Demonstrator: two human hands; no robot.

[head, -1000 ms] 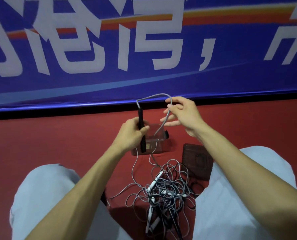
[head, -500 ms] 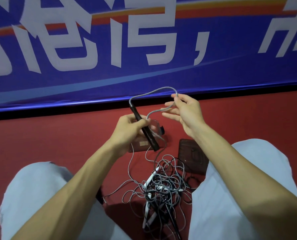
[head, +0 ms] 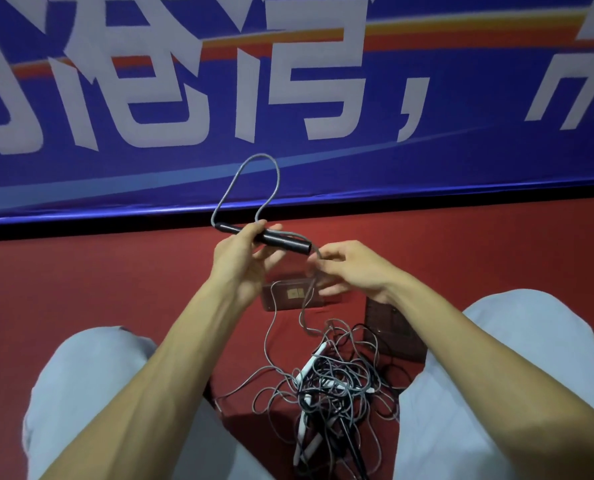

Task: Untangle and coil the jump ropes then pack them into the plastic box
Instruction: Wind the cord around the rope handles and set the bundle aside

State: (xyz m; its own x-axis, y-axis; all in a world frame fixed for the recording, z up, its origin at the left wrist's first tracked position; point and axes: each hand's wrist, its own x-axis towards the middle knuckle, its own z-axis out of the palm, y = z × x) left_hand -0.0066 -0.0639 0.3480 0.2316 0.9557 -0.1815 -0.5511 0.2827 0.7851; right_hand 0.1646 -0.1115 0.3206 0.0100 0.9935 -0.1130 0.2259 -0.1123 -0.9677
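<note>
My left hand (head: 241, 259) grips a black jump-rope handle (head: 281, 239), which lies almost level and points right. From the handle's left end a grey rope loop (head: 254, 181) arcs up and comes back down under my left thumb. My right hand (head: 352, 268) pinches the same grey rope just below the handle's right end. The rope runs down to a tangled pile of grey and black ropes with white handles (head: 333, 386) on the red floor between my knees. A clear plastic box (head: 288, 296) stands on the floor under my hands, partly hidden.
A dark brown lid (head: 392, 327) lies on the floor right of the box, beside my right knee. A blue banner with white characters (head: 288, 98) covers the wall ahead. My knees in light trousers flank the pile.
The handle has swung from upright to nearly level. The rope loop now stands tall above it. My right hand dropped from the loop's top to the rope near the handle's right end.
</note>
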